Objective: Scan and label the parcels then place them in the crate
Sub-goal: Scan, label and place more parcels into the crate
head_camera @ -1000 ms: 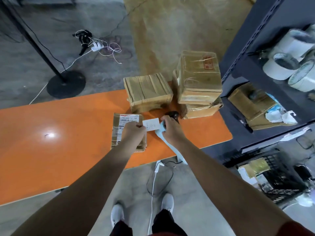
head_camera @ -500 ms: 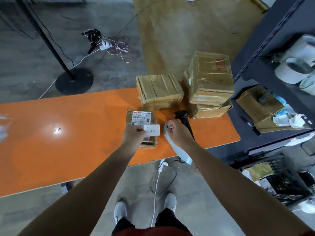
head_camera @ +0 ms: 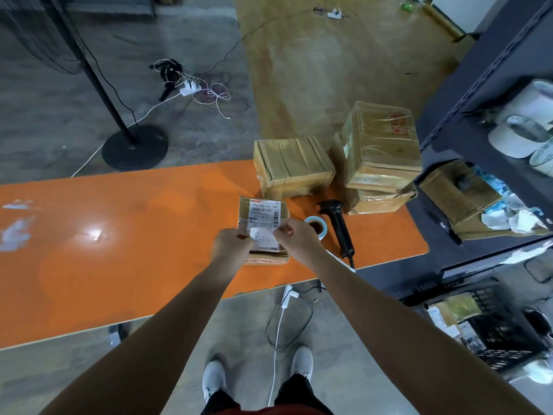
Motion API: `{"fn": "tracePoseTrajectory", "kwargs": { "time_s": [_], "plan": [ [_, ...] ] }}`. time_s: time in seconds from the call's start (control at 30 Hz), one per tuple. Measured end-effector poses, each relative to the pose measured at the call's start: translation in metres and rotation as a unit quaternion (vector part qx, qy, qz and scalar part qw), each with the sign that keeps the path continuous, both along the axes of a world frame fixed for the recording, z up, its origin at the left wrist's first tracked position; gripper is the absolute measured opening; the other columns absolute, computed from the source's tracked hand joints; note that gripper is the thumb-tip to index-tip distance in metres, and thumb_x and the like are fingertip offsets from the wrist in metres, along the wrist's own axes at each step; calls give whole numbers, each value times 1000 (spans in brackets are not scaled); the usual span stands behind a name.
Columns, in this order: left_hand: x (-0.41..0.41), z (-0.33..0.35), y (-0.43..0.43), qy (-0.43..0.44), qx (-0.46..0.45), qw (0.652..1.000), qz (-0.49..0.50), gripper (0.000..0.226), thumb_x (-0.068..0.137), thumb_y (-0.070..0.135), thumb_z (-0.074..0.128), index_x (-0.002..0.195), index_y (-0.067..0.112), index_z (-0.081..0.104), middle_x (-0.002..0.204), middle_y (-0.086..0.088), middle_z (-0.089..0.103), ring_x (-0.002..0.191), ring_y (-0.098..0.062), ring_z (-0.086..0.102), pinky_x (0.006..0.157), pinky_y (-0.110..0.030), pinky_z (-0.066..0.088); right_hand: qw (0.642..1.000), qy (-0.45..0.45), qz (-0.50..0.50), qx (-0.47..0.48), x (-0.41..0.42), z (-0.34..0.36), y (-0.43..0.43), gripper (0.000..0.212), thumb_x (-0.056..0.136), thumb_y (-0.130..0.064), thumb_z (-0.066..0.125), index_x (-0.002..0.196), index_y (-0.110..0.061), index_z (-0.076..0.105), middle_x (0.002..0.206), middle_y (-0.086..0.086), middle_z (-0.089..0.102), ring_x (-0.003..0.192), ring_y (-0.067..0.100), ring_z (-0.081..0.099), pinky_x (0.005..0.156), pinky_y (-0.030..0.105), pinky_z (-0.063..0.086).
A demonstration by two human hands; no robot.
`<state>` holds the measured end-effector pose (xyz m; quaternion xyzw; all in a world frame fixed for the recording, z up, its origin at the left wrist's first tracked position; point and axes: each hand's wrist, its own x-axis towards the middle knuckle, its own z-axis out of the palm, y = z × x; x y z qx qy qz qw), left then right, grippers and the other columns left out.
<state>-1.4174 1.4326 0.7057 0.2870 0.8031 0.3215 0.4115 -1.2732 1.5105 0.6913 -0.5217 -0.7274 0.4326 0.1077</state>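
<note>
Now both hands meet over the parcel (head_camera: pixel 263 209). Our left hand (head_camera: pixel 232 245) pinches the left edge of the small white label (head_camera: pixel 264 237) and our right hand (head_camera: pixel 294 236) pinches the right edge. Half a second ago the right was still busy with the label roll (head_camera: pixel 315 224), which now lies on the orange surface (head_camera: pixel 134 235) just beside that hand, next to the scanner (head_camera: pixel 339 226). The label sits over the parcel's near half, below the printed barcode. Whether it touches yet we cannot tell. We judge pressing it down comes next; the crate (head_camera: pixel 502 333) waits on the floor to our right.
</note>
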Motion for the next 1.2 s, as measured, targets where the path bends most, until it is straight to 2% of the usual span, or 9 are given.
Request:
{"fn": "tracePoseTrajectory", "kwargs": {
  "time_s": [0.07,0.17,0.37,0.43,0.5,0.7,0.9,1.07,1.2],
  "plan": [
    [-6,-2,-2,26,-10,1000,-14,13,78,9,65,65,10,67,61,-5,55,53,-19,44,48,-25,28,1000,-24,-1,4,-8,0,-3,12,96,-25,59,93,-14,62,78,-6,63,76,14,62,62,23,48],
    [-16,-8,-4,47,-5,999,-15,12,77,10,62,68,10,69,65,-8,56,57,-22,46,52,-27,31,997,-70,5,35,-22,-3,-5,12,96,-28,58,92,-17,62,92,3,69,87,22,65,73,39,56],
    [-26,-14,-3,67,-14,997,-22,23,83,7,61,63,17,55,50,7,51,45,-9,48,41,-19,30,987,-139,18,82,-36,-11,-12,23,98,-30,56,106,-11,65,111,10,62,97,23,61,69,30,46],
    [-26,-20,-3,75,-20,997,-25,8,85,10,60,79,16,59,67,4,57,61,-15,55,48,-22,35,984,-154,13,89,-38,-14,-13,22,97,-31,56,106,-12,65,114,9,62,98,23,62,68,29,47],
    [-25,-26,-4,82,-20,996,-15,10,86,16,60,96,14,59,83,0,59,73,-21,58,54,-26,41,980,-169,8,101,-39,-15,-15,21,98,-32,56,104,-14,65,111,7,63,94,21,63,67,30,51],
    [-25,-33,-1,117,-26,991,-53,9,90,24,55,93,16,53,85,-5,62,77,-28,61,58,-30,42,966,-228,-12,125,-48,-17,-19,20,97,-33,55,101,-15,63,107,6,63,88,20,63,63,29,46],
    [-30,-37,3,83,-15,995,-52,23,89,21,58,110,21,48,105,-5,55,77,-26,61,64,-36,52,978,-180,-90,62,-45,-14,-17,39,90,-34,68,119,-16,50,109,0,63,99,21,62,68,29,43],
    [-26,-40,-3,181,34,975,-122,22,93,12,56,112,22,60,117,-8,49,92,-32,58,70,-35,47,983,-156,-92,44,-43,-13,-14,40,88,-34,70,119,-18,50,109,0,60,99,19,59,68,29,42],
    [-24,-47,-8,175,59,974,-129,25,93,16,54,115,25,62,120,-6,50,97,-29,59,77,-32,46,986,-115,-94,82,-29,-18,-16,44,88,-34,69,122,-20,45,118,2,48,109,21,53,85,35,49]
  ]
}}
